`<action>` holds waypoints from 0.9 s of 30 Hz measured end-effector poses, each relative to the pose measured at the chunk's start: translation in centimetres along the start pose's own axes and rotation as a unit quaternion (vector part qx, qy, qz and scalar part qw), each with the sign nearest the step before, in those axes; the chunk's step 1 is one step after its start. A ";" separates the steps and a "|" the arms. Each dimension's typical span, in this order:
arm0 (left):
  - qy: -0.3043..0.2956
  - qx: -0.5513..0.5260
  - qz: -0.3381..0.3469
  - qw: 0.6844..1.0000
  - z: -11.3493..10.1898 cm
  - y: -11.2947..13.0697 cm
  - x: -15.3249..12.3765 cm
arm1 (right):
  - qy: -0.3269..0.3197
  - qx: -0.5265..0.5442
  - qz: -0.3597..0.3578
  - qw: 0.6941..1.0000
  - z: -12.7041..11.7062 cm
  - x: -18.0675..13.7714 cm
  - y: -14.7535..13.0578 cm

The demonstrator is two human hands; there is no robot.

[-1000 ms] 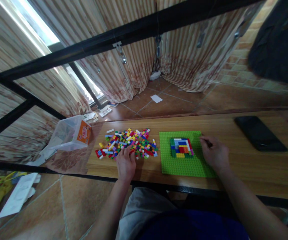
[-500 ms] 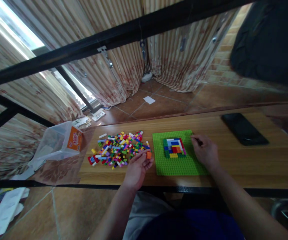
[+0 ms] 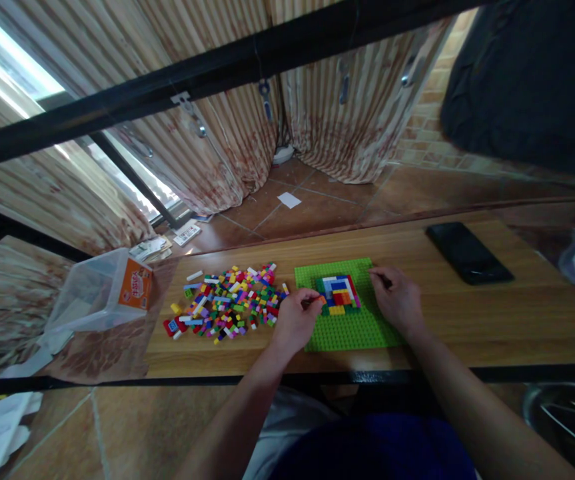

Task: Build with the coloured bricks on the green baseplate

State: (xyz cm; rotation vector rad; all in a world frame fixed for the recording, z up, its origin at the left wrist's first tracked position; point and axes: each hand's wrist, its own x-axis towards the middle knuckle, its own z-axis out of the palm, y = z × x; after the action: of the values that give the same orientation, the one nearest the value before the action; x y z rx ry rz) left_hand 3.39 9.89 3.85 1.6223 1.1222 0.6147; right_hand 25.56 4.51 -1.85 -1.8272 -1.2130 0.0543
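A small orange toy brick point(image 3: 322, 300) is pinched in the fingertips of my left hand point(image 3: 296, 321), right at the left side of a rectangle of coloured bricks point(image 3: 340, 292). That rectangle is built up on a green studded baseplate point(image 3: 350, 335); blue, white, red, yellow and green bricks show in it. My left fingers partly cover its left edge. At the baseplate's far right corner, my right hand point(image 3: 398, 299) is curled, its thumb and forefinger closed on the plate's edge. A pile of loose bricks point(image 3: 232, 300) lies left of the baseplate.
A black phone point(image 3: 468, 253) lies on the right of the wooden table point(image 3: 447, 333). A clear plastic box point(image 3: 90, 293) with an orange label stands beyond the table's left end. A black metal bar point(image 3: 227, 67) crosses in front of the striped curtains point(image 3: 217, 133).
My left hand has moved right from beside the brick pile to the built rectangle, carrying the orange brick and turning palm down. My right hand stays at the baseplate's corner. The view has shifted slightly.
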 end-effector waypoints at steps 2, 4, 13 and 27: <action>-0.007 0.031 0.021 0.999 0.2 0.2 0.5 | -0.002 0.001 -0.001 1.000 0.0 0.0 0.0; -0.008 0.059 0.038 0.998 0.5 0.4 0.9 | -0.001 0.004 -0.003 1.000 0.0 0.0 -0.1; 0.023 0.154 0.064 0.986 1.9 0.5 1.8 | -0.004 0.006 0.000 1.000 -0.1 0.0 -0.2; 0.058 0.157 0.089 0.982 1.9 -0.1 1.5 | -0.007 0.001 0.000 1.000 -0.2 0.0 -0.2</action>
State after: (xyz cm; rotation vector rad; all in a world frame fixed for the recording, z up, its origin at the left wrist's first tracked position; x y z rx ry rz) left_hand 5.52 10.35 2.88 1.9957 1.2135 0.6798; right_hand 25.53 4.43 -1.59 -1.8285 -1.2230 0.0679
